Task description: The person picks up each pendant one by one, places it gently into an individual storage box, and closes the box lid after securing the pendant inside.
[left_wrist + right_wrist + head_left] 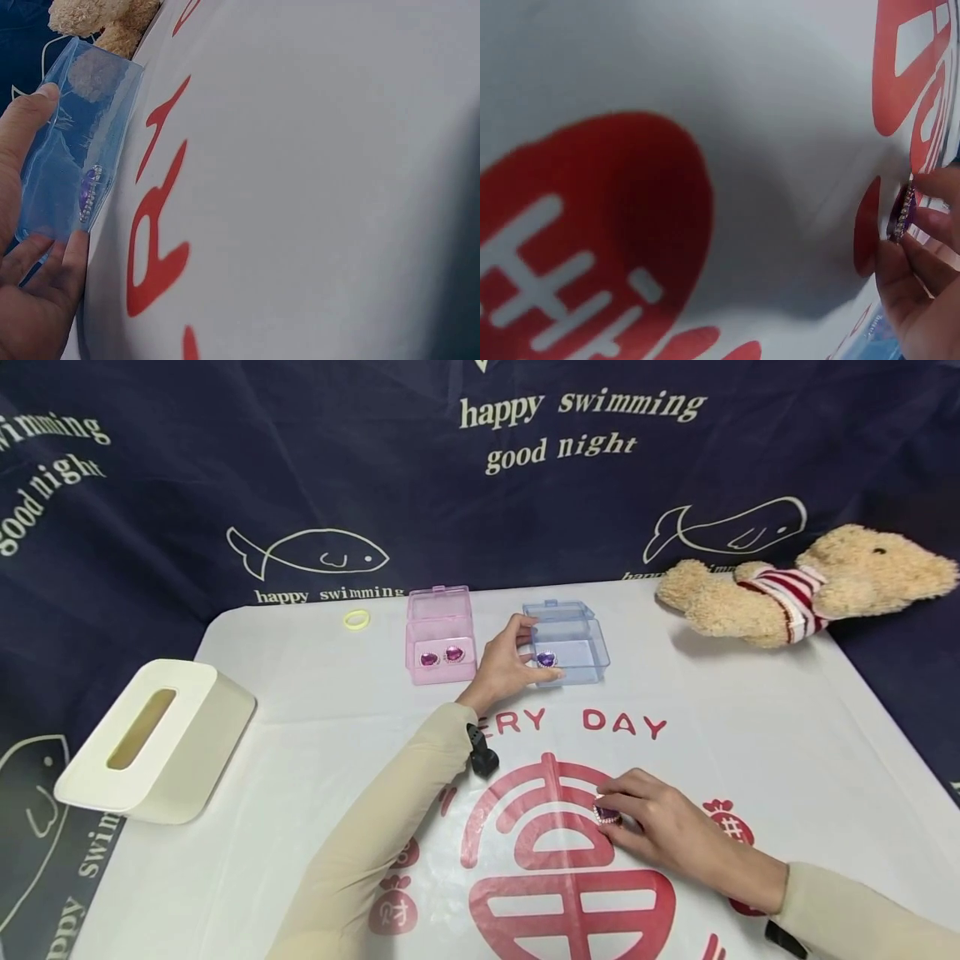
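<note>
My left hand (pixel 506 667) grips the left side of an open clear blue plastic box (pixel 588 647), thumb along its front and fingers behind. Inside that box, at its left, lies a purple gem with a sparkling rim (pixel 546 658); the left wrist view shows the same purple gem (pixel 90 193) through the blue wall. Lower on the table, my right hand (pixel 663 827) pinches another dark purple gem (pixel 606 814) between thumb and fingers, close over the red print. Its beaded edge shows in the right wrist view, where the gem (pixel 902 214) sits at the fingertips.
Left of the blue box stands an open pink box (pixel 440 672) holding two pink gems (pixel 453 654). A yellow ring (pixel 357 620) lies further left. A cream tissue box (pixel 202 752) is at the left edge, a teddy bear (pixel 772 602) at the back right.
</note>
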### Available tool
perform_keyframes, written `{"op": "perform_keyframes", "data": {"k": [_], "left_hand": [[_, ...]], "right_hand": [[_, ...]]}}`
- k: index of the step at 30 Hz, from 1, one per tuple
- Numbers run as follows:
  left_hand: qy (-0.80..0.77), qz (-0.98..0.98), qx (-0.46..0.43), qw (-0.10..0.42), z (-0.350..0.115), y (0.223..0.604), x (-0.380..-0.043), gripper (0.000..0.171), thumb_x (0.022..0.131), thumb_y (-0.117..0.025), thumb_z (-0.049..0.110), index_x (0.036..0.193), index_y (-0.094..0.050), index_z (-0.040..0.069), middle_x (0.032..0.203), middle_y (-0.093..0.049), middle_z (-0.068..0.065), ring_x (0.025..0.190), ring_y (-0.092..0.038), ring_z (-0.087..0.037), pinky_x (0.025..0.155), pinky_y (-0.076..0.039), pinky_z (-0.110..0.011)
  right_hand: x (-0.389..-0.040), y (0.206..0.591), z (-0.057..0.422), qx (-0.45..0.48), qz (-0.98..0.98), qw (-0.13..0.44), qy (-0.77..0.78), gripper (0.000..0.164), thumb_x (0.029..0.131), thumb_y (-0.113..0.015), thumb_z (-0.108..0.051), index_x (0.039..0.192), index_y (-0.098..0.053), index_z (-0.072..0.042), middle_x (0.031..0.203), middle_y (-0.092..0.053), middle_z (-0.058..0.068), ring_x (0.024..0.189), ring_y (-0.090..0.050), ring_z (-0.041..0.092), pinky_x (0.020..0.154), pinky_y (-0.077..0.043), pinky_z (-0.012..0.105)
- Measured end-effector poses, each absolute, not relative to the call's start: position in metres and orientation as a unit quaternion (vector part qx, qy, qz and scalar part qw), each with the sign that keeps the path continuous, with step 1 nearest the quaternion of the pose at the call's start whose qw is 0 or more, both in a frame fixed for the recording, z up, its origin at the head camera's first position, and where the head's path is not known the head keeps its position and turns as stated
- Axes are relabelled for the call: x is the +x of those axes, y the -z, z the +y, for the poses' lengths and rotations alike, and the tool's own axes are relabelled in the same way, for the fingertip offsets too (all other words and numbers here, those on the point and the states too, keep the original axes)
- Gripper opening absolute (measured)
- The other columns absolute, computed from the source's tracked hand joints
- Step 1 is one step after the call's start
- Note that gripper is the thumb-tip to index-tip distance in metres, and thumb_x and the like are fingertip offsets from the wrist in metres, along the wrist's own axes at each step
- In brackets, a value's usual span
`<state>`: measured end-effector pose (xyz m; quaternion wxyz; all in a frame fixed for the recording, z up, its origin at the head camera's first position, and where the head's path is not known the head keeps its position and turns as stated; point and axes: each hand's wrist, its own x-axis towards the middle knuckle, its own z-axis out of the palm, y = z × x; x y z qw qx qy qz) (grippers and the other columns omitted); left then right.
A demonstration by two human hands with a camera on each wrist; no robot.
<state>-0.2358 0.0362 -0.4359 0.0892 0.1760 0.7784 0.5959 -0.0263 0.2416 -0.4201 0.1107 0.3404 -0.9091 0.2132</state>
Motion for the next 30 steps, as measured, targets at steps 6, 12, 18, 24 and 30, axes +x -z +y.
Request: {"op": "perform_keyframes", "data": {"k": [6,12,18,24,30], "left_hand": [[-0.596,0.779,0.175,0.088,0.035,0.436,-0.236,0.087,0.064,-0.09,0.009,0.136,-0.041,0.005,0.131,-0.053,-0.017,0.124,-0.055,-0.025,0.1,-0.051,-0.023],[-0.592,0.781,0.178,0.092,0.034,0.436,-0.235,0.087,0.065,-0.09,0.009,0.136,-0.041,0.005,0.132,-0.053,-0.017,0.124,-0.055,-0.026,0.101,-0.05,-0.024],[-0.59,0.782,0.178,0.089,0.034,0.436,-0.235,0.086,0.065,-0.09,0.01,0.136,-0.041,0.005,0.132,-0.052,-0.017,0.125,-0.054,-0.026,0.102,-0.05,-0.025],[-0.596,0.778,0.176,0.092,0.035,0.436,-0.234,0.087,0.065,-0.09,0.009,0.136,-0.041,0.004,0.132,-0.053,-0.018,0.124,-0.054,-0.027,0.101,-0.05,-0.024],[-0.598,0.778,0.173,0.087,0.036,0.436,-0.236,0.087,0.063,-0.091,0.009,0.136,-0.042,0.005,0.13,-0.053,-0.017,0.123,-0.054,-0.026,0.1,-0.051,-0.023]], "right_hand": [[-0.026,0.422,0.244,0.347,-0.901,0.109,-0.236,0.023,0.073,-0.084,-0.019,0.094,-0.075,-0.012,0.097,-0.069,-0.004,0.088,-0.062,0.008,0.081,-0.052,0.009],[-0.033,0.416,0.245,0.36,-0.892,0.108,-0.252,0.021,0.073,-0.083,-0.016,0.092,-0.074,-0.012,0.097,-0.069,-0.005,0.088,-0.061,0.007,0.082,-0.049,0.006],[-0.054,0.394,0.243,0.374,-0.884,0.139,-0.245,0.017,0.084,-0.076,-0.026,0.092,-0.074,-0.011,0.097,-0.069,-0.003,0.088,-0.062,0.01,0.082,-0.054,0.015],[-0.079,0.363,0.241,0.37,-0.868,0.205,-0.26,0.045,0.096,-0.053,-0.047,0.093,-0.074,-0.007,0.095,-0.072,0.005,0.089,-0.064,0.018,0.09,-0.051,0.011],[-0.109,0.334,0.246,0.347,-0.861,0.259,-0.267,0.05,0.094,-0.054,-0.049,0.094,-0.074,-0.003,0.094,-0.073,0.012,0.084,-0.066,0.023,0.086,-0.046,0.003]]}}
